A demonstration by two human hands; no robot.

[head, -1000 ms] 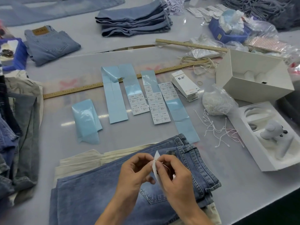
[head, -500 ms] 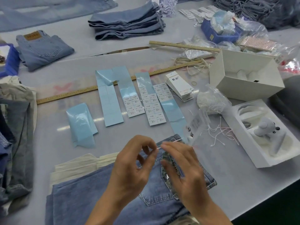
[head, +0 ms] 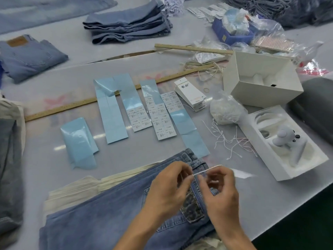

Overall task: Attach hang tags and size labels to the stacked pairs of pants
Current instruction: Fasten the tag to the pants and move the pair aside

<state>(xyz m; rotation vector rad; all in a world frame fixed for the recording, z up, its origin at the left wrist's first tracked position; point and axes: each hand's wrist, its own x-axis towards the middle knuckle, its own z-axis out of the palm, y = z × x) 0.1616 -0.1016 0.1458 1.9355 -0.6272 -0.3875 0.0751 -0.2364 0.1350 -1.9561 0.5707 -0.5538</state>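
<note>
Carefully, I had both hands over the waistband of the top pair of jeans (head: 111, 213), which lay on the stack at the near edge of the table (head: 234, 204). My left hand (head: 167, 188) and right hand (head: 220, 190) each pinched an end of the white tag string (head: 207, 169), both grips narrow. I judged it best to keep the string taut at the belt loop (head: 199, 164) and mate its ends squarely.

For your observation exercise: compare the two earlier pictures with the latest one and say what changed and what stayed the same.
The left hand and right hand earlier pinched a white tag between them; now they have drawn apart and pinch a white string stretched over the jeans at the waistband. The label sheets and white boxes stayed put.
</note>
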